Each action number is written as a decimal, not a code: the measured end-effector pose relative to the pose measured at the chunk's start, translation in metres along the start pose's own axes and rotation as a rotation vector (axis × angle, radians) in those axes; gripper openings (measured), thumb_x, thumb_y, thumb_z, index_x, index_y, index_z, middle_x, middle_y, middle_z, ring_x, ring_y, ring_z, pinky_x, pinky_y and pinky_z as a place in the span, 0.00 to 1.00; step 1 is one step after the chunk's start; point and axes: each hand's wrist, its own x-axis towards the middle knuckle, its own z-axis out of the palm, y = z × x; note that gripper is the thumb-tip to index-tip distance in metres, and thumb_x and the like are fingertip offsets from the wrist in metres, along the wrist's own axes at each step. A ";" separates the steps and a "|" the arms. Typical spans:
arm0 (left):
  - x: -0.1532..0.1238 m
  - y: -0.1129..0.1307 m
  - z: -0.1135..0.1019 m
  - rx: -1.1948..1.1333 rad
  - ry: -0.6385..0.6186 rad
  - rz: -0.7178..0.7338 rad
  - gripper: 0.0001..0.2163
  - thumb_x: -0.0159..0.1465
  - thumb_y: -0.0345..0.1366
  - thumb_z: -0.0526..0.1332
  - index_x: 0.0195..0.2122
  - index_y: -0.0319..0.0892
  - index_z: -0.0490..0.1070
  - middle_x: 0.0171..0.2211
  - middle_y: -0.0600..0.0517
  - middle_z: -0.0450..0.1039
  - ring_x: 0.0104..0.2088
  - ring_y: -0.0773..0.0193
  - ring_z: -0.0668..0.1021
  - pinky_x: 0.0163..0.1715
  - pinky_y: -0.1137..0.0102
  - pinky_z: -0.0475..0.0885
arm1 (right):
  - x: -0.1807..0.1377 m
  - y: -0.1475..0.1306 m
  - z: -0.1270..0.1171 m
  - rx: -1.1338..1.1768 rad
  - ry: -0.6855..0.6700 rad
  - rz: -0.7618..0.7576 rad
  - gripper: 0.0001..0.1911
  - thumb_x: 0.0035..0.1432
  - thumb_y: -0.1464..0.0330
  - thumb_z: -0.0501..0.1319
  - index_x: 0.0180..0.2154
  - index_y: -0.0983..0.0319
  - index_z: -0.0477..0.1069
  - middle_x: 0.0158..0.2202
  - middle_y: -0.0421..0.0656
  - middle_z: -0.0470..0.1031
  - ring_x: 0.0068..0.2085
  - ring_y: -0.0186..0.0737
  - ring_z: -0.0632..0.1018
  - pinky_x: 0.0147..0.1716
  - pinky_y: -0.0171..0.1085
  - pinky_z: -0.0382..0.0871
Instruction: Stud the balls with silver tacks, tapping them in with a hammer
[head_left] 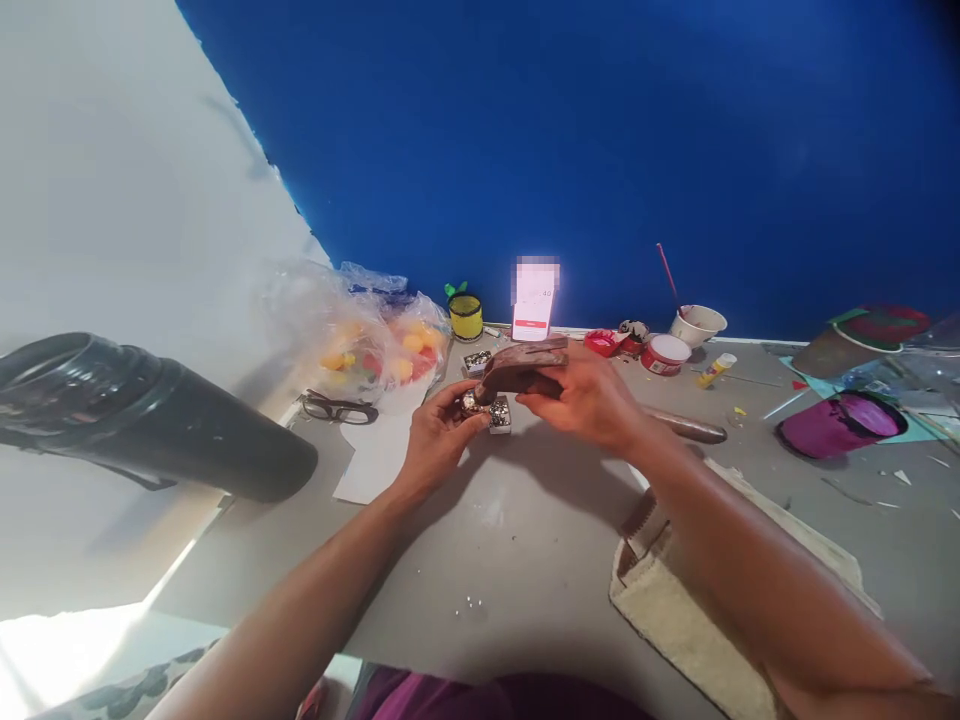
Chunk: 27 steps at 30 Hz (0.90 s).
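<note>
My left hand (442, 430) is closed, with thumb and fingers pinching a small shiny, speckled silver-brown piece (472, 403). My right hand (592, 398) grips what looks like a hammer (517, 368) close to its brown head. The hammer's end rests on or just above the shiny piece, and I cannot tell which. Its rounded handle (690, 426) shows beyond my right wrist. Beside my left fingertips is a small white box (500, 415) with glittery bits on top. A second small glittery box (477, 362) sits a little behind.
Left are a large dark cylinder (187, 420), eyeglasses (337, 409) and plastic bags (367, 345). At the back stand a yellow pot (466, 318), a phone (533, 305) and a paper cup (697, 325). A purple cup (840, 424) lies right; beige cloth (675, 600) lies under my right forearm.
</note>
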 end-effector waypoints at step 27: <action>0.016 0.015 -0.008 0.649 -0.084 0.062 0.07 0.61 0.38 0.64 0.28 0.43 0.77 0.26 0.53 0.75 0.30 0.62 0.76 0.34 0.66 0.70 | -0.003 0.062 -0.004 0.056 -0.902 0.546 0.07 0.47 0.65 0.67 0.30 0.61 0.75 0.23 0.37 0.73 0.25 0.37 0.73 0.24 0.34 0.57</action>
